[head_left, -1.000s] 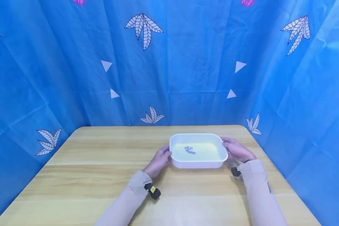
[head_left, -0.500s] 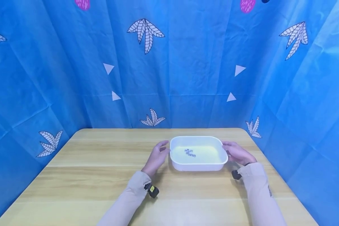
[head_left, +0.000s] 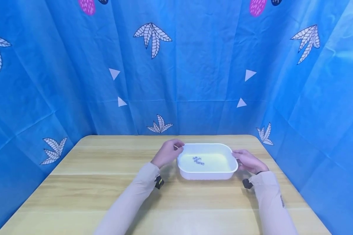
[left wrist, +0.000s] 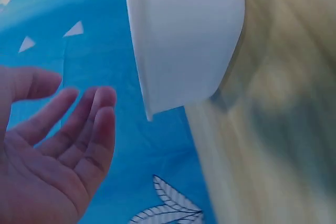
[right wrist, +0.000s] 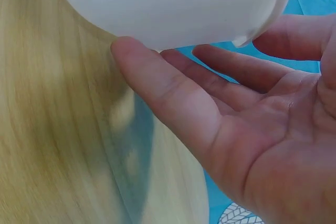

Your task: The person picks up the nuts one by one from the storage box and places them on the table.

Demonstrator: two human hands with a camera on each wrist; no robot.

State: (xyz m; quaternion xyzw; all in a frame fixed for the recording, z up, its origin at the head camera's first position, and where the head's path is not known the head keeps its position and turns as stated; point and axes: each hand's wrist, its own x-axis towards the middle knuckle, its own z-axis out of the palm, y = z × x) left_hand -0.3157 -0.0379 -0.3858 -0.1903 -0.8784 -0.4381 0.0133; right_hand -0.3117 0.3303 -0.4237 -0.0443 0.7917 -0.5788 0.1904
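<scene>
Left hand [head_left: 168, 152] and right hand [head_left: 249, 161] are held apart at opposite ends of a white basin [head_left: 207, 176], which is set upright on the worktop [head_left: 106, 182], right of centre. Its rounded corners and pale floor, marked with small dark figures, are seen in the head view; only its plain outside is shown in the wrist views. In the left one, loosely bent fingers are revealed clear of the rim; in the right, nearly straight fingers are laid against the end.
</scene>
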